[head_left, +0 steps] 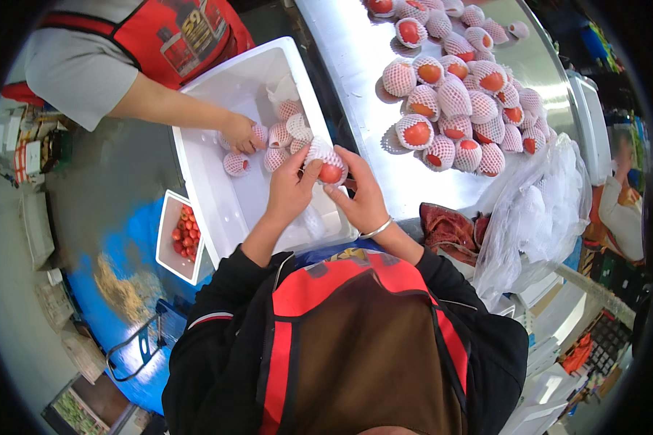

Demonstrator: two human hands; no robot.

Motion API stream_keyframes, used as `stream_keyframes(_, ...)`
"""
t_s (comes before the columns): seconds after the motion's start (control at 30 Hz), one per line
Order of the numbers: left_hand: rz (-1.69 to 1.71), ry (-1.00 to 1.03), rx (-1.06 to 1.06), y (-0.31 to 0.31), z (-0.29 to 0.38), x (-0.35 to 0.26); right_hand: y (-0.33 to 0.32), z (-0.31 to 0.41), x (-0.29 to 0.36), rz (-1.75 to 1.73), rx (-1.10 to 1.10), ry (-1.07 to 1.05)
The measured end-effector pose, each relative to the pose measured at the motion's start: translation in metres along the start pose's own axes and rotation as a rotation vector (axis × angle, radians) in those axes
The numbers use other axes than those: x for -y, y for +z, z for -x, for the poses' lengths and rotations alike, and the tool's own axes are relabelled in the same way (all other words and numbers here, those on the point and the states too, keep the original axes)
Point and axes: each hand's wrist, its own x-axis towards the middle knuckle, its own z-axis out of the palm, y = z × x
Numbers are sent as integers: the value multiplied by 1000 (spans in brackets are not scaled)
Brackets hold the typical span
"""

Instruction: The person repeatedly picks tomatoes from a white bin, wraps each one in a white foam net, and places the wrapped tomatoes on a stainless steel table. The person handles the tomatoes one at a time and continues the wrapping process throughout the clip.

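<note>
Between my two hands is a red tomato [331,173] partly covered by a white foam net sleeve [320,149]. My left hand [291,182] grips it from the left, thumb and fingers on the netting. On its other side, the fingers and thumb of my right hand [362,190] also hold it; a bangle circles that wrist. Below lies a large white foam box [201,179], with several netted tomatoes [279,135] inside. A co-worker's hand [242,133] reaches into the box and touches netted fruit there.
A metal table [353,70] carries a heap of netted tomatoes [454,103]. Clear plastic bags [538,212] and a dark red cloth [451,231] lie near its front corner. A smaller foam box [166,239] holding loose red tomatoes [186,234] stands left. The co-worker stands across the large box.
</note>
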Motion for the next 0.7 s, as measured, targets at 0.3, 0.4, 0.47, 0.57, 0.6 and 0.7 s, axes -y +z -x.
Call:
stream_keyframes(0.3, -269, 348, -125, 41, 1, -56, -35, -3, 4, -398, -271, -43)
stream_keyframes(0.4, -193, 318, -58, 47, -1, -73, -37, -2, 5, -445, -368, -51)
stream_keyframes(0.47, -143, 217, -31, 49, -1, -78, -38, 1, 7, -462, -391, -38)
stream_keyframes(0.57, -145, 223, -52, 58, -5, -74, -44, 3, 6, 125, -396, -220)
stream_keyframes(0.6, -178, 236, -49, 58, -6, -74, -43, 1, 6, 24, -434, -185)
stream_keyframes(0.7, -186, 295, -72, 59, -13, -70, -46, 1, 7, 58, -437, -177)
